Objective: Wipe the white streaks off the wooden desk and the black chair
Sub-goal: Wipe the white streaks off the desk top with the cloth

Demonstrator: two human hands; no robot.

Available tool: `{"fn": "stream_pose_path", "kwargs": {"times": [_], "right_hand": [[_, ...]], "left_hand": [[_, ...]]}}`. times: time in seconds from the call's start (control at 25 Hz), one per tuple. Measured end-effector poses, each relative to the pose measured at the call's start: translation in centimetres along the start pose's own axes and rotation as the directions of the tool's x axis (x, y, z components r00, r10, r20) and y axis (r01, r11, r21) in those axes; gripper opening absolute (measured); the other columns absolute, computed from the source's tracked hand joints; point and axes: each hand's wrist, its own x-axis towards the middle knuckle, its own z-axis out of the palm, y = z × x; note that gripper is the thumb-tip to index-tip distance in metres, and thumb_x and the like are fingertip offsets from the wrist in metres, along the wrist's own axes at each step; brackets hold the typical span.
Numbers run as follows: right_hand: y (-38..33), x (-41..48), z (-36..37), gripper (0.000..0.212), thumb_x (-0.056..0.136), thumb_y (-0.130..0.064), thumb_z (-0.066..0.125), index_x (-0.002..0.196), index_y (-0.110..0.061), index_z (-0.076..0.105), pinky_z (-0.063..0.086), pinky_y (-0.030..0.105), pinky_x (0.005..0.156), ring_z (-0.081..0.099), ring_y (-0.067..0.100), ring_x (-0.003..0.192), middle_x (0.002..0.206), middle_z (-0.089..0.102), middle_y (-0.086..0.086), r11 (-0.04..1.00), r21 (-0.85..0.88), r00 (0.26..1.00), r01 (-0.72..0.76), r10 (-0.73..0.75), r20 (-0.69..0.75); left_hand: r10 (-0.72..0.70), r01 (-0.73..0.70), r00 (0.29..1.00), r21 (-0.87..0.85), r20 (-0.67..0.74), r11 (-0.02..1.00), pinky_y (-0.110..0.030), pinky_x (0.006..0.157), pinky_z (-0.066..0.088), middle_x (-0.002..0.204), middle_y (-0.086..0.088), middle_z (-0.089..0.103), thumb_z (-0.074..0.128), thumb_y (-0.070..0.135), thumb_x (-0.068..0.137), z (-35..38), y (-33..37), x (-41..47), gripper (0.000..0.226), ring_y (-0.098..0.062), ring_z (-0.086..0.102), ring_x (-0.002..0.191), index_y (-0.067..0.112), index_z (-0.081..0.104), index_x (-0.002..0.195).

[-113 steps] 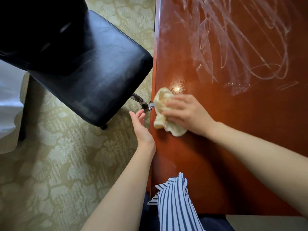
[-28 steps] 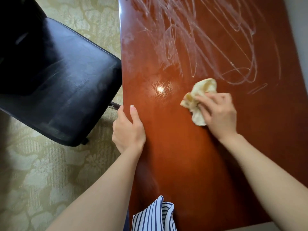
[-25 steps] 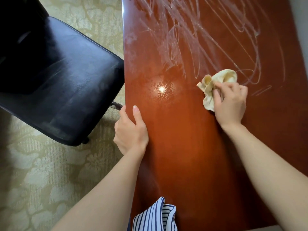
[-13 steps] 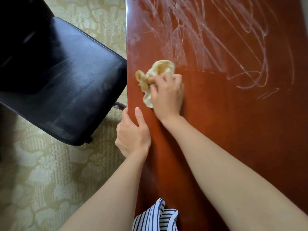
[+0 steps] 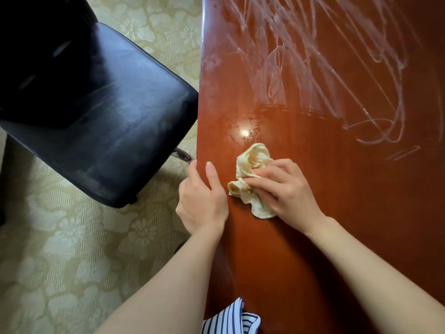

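One wide-angle view looks steeply down from the person's head, close over the work. The wooden surface (image 5: 373, 194) fills the right half and runs away toward the top edge; the black chair (image 5: 108, 121) and patterned carpet (image 5: 72, 261) take the left. Both forearms enter from the bottom, with the left hand (image 5: 202, 203), right hand (image 5: 289, 191) and cloth (image 5: 252, 157) just below mid-frame.

My right hand (image 5: 287, 189) holds the cloth (image 5: 254, 157) on the bench (image 5: 265, 261); left hand (image 5: 202, 203) grips its edge; white streaks (image 5: 375, 139) beyond.
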Motion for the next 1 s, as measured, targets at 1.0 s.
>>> {"fn": "stream_pose_path", "kwargs": {"times": [1.0], "right_hand": [[2.2,2.5,-2.6,0.017,0.087,-0.028,0.060,0.095,-0.021,0.074,0.048,0.039,0.077,0.054,0.020,0.099,0.100,0.067,-0.006,0.961,0.187,0.915,0.206,-0.257,0.311]], "left_hand": [[-0.029,0.028,1.000,0.041,0.012,0.999,-0.038,0.086,0.040,0.115,-0.003,0.062,0.016,0.060,0.090,-0.1,0.2,0.0,0.062,-0.023,0.057,0.108,0.030,0.040,0.139]]}}
